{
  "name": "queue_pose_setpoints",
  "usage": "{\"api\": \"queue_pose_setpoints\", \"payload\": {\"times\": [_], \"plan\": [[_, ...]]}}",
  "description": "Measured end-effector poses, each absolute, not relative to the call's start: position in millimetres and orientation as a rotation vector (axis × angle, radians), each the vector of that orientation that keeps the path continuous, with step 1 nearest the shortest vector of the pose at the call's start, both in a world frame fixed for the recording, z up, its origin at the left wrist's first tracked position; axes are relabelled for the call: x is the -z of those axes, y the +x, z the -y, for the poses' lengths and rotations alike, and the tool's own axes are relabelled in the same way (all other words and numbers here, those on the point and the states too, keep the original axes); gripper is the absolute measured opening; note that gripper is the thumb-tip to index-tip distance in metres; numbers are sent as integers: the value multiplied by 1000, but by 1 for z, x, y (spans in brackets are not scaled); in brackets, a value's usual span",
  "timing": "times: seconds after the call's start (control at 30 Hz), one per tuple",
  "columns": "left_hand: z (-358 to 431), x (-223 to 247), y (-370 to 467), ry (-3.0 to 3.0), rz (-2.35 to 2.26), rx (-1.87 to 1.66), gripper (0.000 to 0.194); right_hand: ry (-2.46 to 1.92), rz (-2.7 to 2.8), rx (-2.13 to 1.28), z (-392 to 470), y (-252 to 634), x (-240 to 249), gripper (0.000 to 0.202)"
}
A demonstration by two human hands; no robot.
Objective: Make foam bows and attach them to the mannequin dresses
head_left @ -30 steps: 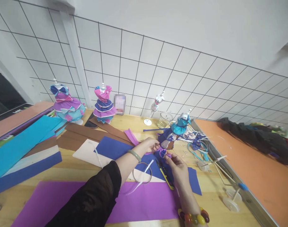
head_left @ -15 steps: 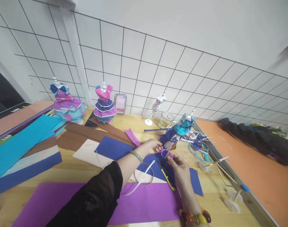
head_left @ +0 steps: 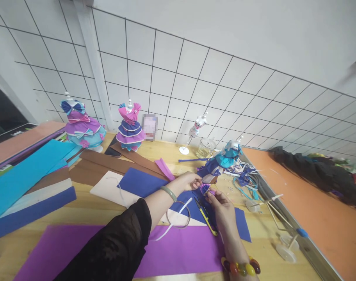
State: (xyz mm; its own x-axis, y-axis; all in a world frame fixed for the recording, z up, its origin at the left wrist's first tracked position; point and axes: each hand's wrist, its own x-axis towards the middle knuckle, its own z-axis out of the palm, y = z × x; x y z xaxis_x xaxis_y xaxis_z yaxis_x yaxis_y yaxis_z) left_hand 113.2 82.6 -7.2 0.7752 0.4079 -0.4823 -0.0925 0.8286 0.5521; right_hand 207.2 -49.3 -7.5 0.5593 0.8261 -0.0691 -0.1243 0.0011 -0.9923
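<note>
Between thumb and fingers, my right hand (head_left: 224, 205) pinches a small pleated fan of purple and dark blue paper (head_left: 205, 189). My left hand (head_left: 192, 181) is closed at the fan's upper left side; what its fingertips pinch is too small to make out. Below the fan lie yellow-handled scissors (head_left: 210, 222) on dark blue paper (head_left: 244, 226). Just behind both hands, a small dress form in a teal and dark blue dress (head_left: 229, 154) leans to the right.
Purple paper (head_left: 178, 249) covers the near table, with a ring (head_left: 189, 220) and white strip (head_left: 163, 233) close by. Two dressed forms (head_left: 83, 127) (head_left: 130, 128), a bare form (head_left: 198, 127) and a glass jar (head_left: 206, 148) stand behind. Scraps (head_left: 245, 177) and wheeled sticks (head_left: 286, 251) lie right.
The fan has turned slightly and shows more of its face. Both hands stay nearly in place; the view has shifted a little.
</note>
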Motion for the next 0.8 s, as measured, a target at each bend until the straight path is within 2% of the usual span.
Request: {"api": "queue_pose_setpoints", "payload": {"times": [0.8], "plan": [[-77,4,112,352,-562,-188,13,-1344,654,-763,42,215,9,33]]}}
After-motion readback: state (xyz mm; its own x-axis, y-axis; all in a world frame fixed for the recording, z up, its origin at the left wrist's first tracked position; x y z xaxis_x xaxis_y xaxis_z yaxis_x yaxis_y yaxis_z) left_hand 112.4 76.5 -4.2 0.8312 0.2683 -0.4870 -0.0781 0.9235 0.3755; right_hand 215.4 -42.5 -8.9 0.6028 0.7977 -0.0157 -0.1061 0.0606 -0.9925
